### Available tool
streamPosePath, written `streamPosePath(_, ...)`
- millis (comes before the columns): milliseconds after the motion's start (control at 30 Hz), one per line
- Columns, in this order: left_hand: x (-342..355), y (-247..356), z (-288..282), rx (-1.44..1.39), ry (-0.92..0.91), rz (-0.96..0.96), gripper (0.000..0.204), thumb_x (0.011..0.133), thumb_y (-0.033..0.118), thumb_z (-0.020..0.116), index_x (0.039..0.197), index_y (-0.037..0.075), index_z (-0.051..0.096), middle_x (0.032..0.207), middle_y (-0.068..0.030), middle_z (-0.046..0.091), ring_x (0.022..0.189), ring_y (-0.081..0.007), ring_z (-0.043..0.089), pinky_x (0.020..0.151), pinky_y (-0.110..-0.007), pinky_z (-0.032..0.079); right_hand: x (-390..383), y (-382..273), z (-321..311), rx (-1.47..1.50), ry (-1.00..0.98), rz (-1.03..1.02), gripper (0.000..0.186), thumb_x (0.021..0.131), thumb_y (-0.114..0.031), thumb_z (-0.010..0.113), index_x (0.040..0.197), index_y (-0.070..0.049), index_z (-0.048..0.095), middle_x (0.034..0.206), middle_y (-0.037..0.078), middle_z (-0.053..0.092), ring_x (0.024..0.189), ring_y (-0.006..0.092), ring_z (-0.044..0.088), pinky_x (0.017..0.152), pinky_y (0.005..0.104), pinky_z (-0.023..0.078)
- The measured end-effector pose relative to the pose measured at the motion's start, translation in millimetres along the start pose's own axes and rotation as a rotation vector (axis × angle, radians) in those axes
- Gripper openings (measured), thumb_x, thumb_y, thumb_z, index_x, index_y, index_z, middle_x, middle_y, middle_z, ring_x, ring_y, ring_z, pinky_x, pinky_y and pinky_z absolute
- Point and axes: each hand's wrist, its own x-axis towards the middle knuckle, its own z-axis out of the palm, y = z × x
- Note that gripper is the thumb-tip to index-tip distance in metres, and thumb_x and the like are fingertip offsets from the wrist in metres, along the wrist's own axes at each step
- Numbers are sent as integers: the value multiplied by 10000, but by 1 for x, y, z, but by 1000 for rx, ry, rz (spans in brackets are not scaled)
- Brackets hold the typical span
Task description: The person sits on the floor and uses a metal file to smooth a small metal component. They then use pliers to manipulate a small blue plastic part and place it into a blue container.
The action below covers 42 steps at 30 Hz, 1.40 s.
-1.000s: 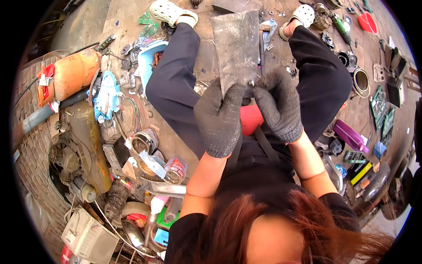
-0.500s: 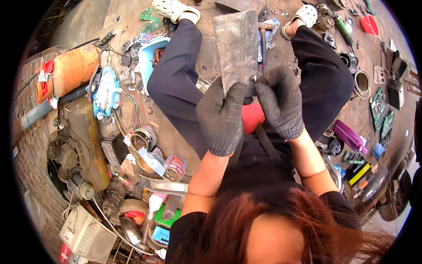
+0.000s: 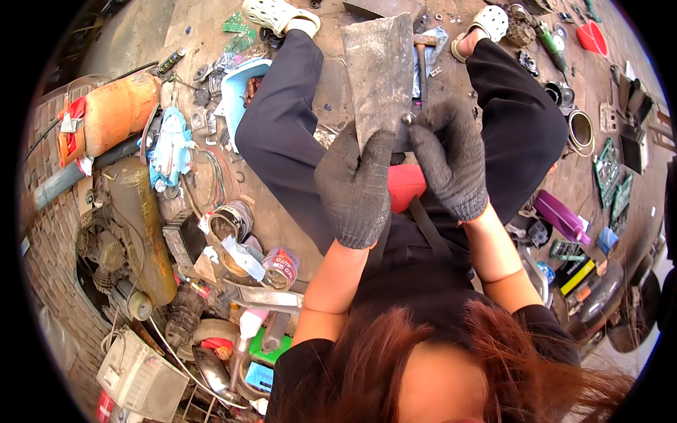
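Observation:
In a dark knitted work glove, my left hand [image 3: 355, 185] grips the near end of a flat, scuffed grey metal plate [image 3: 381, 74], thumb on top. The plate stretches away between my knees. My right hand [image 3: 451, 158], gloved the same way, is closed at the plate's near right edge. A small shiny round metal piece [image 3: 407, 119] shows at its fingertips; its kind is too small to make out, and whether it is fixed to the plate I cannot tell. Below the plate, a red object [image 3: 405, 187] shows between my hands, partly hidden.
A hammer [image 3: 424, 67] lies on the floor right of the plate. At my left are a light blue basin [image 3: 240, 88], an orange gas cylinder [image 3: 120, 113] and several open cans [image 3: 280, 271]. A purple bottle [image 3: 560, 217], green circuit boards [image 3: 606, 166] and an angle grinder [image 3: 552, 48] lie to the right.
My right hand has shifted very slightly at the plate's edge, and a bit more of the shiny piece shows. The left hand and the plate stay almost still.

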Motion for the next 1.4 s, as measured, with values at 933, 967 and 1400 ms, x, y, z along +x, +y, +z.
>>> streamPosePath(933,12,8,11,-74,90,174,241,885,83,610,1078,-60,596,878,-80,654,737,-105,589,652,-262,477,-37,18,5,1800,-339,864,147,973,-234,394,1048,-126,462,615,-49,428,525,97,371,450,233,297)
streamPosePath(967,14,6,11,-59,84,204,239,883,88,614,1068,-62,598,867,-86,655,730,-110,589,649,-271,477,-37,18,5,1798,-350,846,151,972,-236,396,1050,-127,466,611,-49,428,524,95,373,448,231,297)
streamPosePath(1400,24,-5,9,100,123,328,257,876,136,619,1054,-50,605,862,-146,655,724,-190,609,670,-312,478,-41,4,12,168,-215,104,160,912,-49,502,1058,-23,440,903,33,460,776,97,445,708,247,410)
